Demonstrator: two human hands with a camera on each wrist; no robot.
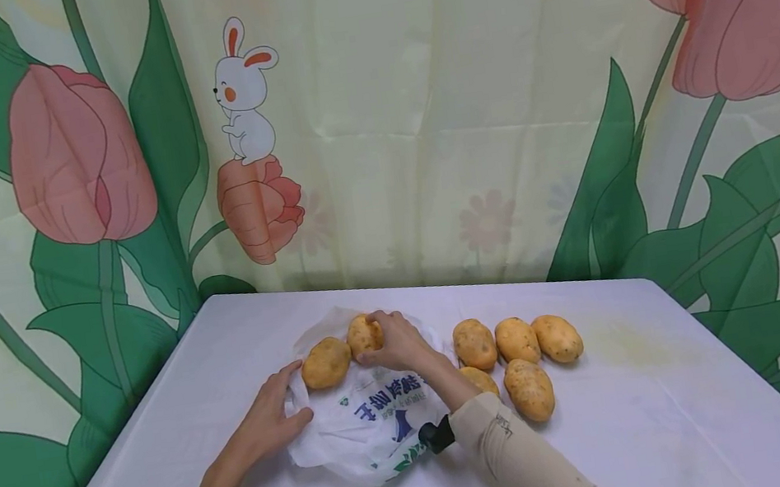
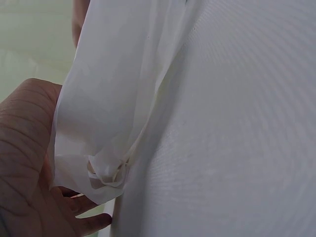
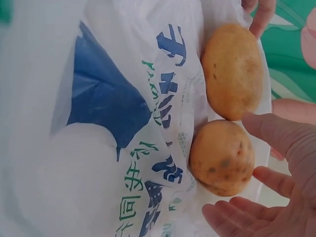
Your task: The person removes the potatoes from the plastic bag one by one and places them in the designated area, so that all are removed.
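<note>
A white plastic bag (image 1: pixel 337 451) with blue and green print lies flattened on the table. Two potatoes sit on its far part: a larger potato (image 1: pixel 326 363) on the left and a smaller, dark-spotted potato (image 3: pixel 223 158) beside it. My right hand (image 1: pixel 398 344) is at the smaller potato, its fingers spread loosely around the side with the tips close against the skin. My left hand (image 1: pixel 272 416) rests at the bag's left edge, thumb and fingers apart, fingertips near the larger potato. In the left wrist view, the white plastic (image 2: pixel 108 98) hides part of that hand's fingers.
Several more potatoes (image 1: pixel 529 390) lie grouped to the right of the bag, one partly hidden behind my right forearm. A white cloth covers the table (image 1: pixel 684 418). Behind it hangs a curtain (image 1: pixel 383 194) printed with tulips and a rabbit.
</note>
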